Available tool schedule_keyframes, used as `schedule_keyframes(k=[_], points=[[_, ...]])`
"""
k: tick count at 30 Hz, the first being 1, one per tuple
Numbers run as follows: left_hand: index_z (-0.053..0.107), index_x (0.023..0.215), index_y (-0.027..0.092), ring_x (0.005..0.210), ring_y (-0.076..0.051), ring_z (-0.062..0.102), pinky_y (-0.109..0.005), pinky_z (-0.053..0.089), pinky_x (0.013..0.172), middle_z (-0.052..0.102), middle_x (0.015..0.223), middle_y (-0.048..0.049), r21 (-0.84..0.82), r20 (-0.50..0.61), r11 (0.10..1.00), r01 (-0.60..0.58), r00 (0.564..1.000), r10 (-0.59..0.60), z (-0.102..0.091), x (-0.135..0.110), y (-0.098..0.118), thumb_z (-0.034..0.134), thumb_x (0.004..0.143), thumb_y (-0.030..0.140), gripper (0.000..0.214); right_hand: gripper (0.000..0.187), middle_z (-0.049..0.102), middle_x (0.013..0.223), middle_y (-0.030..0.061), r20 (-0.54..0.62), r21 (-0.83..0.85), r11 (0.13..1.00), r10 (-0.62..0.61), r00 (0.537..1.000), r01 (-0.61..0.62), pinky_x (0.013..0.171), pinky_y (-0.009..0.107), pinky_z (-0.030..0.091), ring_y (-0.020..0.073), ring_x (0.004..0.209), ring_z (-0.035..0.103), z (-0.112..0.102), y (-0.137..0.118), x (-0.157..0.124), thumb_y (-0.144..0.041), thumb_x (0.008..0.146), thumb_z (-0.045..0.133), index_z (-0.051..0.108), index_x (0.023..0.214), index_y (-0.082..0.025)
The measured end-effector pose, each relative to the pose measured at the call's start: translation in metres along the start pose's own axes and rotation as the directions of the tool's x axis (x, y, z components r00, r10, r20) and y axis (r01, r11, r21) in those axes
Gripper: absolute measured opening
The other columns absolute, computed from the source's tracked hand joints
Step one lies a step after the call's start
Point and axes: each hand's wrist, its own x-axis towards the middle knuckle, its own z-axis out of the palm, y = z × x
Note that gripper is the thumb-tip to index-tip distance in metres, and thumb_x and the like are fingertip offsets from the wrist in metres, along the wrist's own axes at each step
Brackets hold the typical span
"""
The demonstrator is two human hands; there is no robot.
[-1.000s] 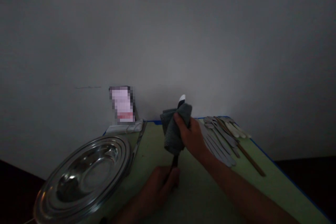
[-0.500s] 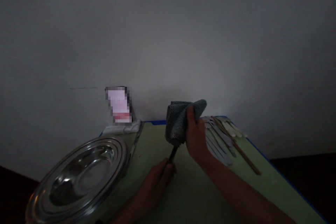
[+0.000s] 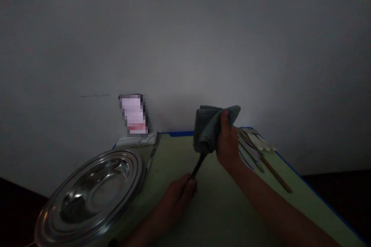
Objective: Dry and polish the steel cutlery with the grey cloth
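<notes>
My left hand (image 3: 180,193) is closed around the slim dark handle (image 3: 198,165) of a utensil, which slants up and to the right. A grey-green cloth (image 3: 209,125) with a checked edge covers the utensil's far end, so its kind stays hidden. Gripping that cloth from the right is my right hand (image 3: 227,141), its thumb pressed on the folds. Both hands are above the middle of the green tabletop (image 3: 220,208). Behind my right wrist lie several pieces of cutlery (image 3: 249,148), among them pale-handled ones and brown chopsticks (image 3: 276,173).
Large shiny metal plates or basins (image 3: 108,197) are stacked at the left. A phone (image 3: 135,115) leans against the wall behind a white object (image 3: 139,139) at the table's back left. One long metal utensil (image 3: 150,158) lies beside the stack. Blue edging (image 3: 315,197) borders the table.
Both hands, the cloth and the utensil have shifted right and slightly up. More of the dark handle shows below the cloth. The whole view has also moved a little.
</notes>
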Motion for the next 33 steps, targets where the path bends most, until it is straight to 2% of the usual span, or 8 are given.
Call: schedule_keyframes(k=[4,10,16,20,26,28,30,33], points=[[0.051,0.083,0.019,0.074,-0.015,0.052,-0.024,0.04,0.07,0.055,0.075,0.0005,0.01,0.035,1.0,0.028,0.999,-0.028,0.0,-0.001,0.003,0.029,0.092,0.046,0.036,0.053,0.052,0.059,0.0021,-0.088,0.056,0.998,-0.018,0.996,0.023,0.05,0.025,0.036,0.0132,0.057,0.045,-0.003,-0.003,0.004,-0.068,0.07,0.043,0.053,0.06,-0.017],[0.05,0.083,0.018,0.069,-0.014,0.048,-0.023,0.038,0.063,0.052,0.074,0.0009,-0.049,0.075,0.998,0.046,0.996,-0.042,0.0,-0.001,-0.001,0.029,0.091,0.049,0.038,0.052,0.049,0.054,0.001,-0.007,0.013,1.0,0.015,1.0,-0.014,0.048,0.025,0.034,0.013,0.055,0.044,0.008,0.009,-0.015,-0.066,0.071,0.044,0.051,0.056,-0.017],[0.05,0.078,0.018,0.065,-0.014,0.045,-0.023,0.039,0.059,0.049,0.069,0.0004,-0.141,0.004,0.984,0.108,0.994,-0.108,-0.001,0.004,-0.001,0.031,0.085,0.06,0.047,0.047,0.054,0.058,0.003,0.227,-0.016,0.999,0.052,0.972,-0.049,0.047,0.025,0.033,0.0139,0.056,0.049,0.02,0.031,-0.034,-0.059,0.077,0.042,0.053,0.059,-0.017],[0.052,0.073,0.018,0.063,-0.015,0.046,-0.023,0.04,0.057,0.051,0.066,-0.0006,-0.117,-0.064,0.979,0.164,0.983,-0.173,-0.005,0.006,0.005,0.031,0.081,0.067,0.053,0.044,0.055,0.06,0.0028,0.309,-0.05,0.999,0.024,0.951,-0.009,0.046,0.024,0.031,0.0134,0.057,0.049,0.021,0.036,-0.034,-0.055,0.078,0.044,0.052,0.058,-0.017],[0.053,0.108,0.02,0.077,-0.015,0.057,-0.024,0.045,0.074,0.064,0.083,-0.0021,-0.039,0.103,0.997,-0.073,0.992,0.077,-0.009,-0.005,0.015,0.035,0.09,0.046,0.036,0.047,0.048,0.054,-0.0005,0.217,-0.03,0.998,0.063,0.974,-0.057,0.047,0.023,0.033,0.0112,0.052,0.044,0.013,0.024,-0.016,-0.059,0.074,0.046,0.051,0.055,-0.017],[0.053,0.108,0.019,0.077,-0.014,0.059,-0.022,0.045,0.073,0.065,0.085,-0.003,0.009,0.158,0.99,-0.14,0.978,0.136,-0.008,-0.008,0.013,0.034,0.092,0.04,0.032,0.048,0.049,0.056,-0.0002,0.19,-0.007,0.993,0.116,0.975,-0.117,0.048,0.024,0.034,0.0114,0.053,0.044,0.012,0.025,-0.013,-0.062,0.072,0.046,0.052,0.057,-0.016],[0.055,0.103,0.018,0.076,-0.014,0.061,-0.022,0.045,0.072,0.066,0.084,-0.0037,0.081,0.159,0.977,-0.198,0.97,0.183,-0.006,-0.008,0.007,0.034,0.092,0.037,0.031,0.05,0.05,0.057,0.0003,0.197,0.027,0.984,0.17,0.966,-0.178,0.049,0.024,0.035,0.0117,0.054,0.045,0.013,0.03,-0.014,-0.064,0.071,0.046,0.053,0.059,-0.016],[0.058,0.095,0.017,0.064,-0.014,0.061,-0.022,0.046,0.065,0.067,0.069,-0.0029,0.147,0.049,0.958,-0.246,0.969,0.241,-0.005,-0.005,-0.002,0.03,0.092,0.041,0.036,0.048,0.05,0.056,0.0,0.248,0.073,0.971,0.202,0.948,-0.226,0.048,0.023,0.035,0.0117,0.053,0.045,0.018,0.042,-0.023,-0.061,0.072,0.048,0.054,0.06,-0.015]])
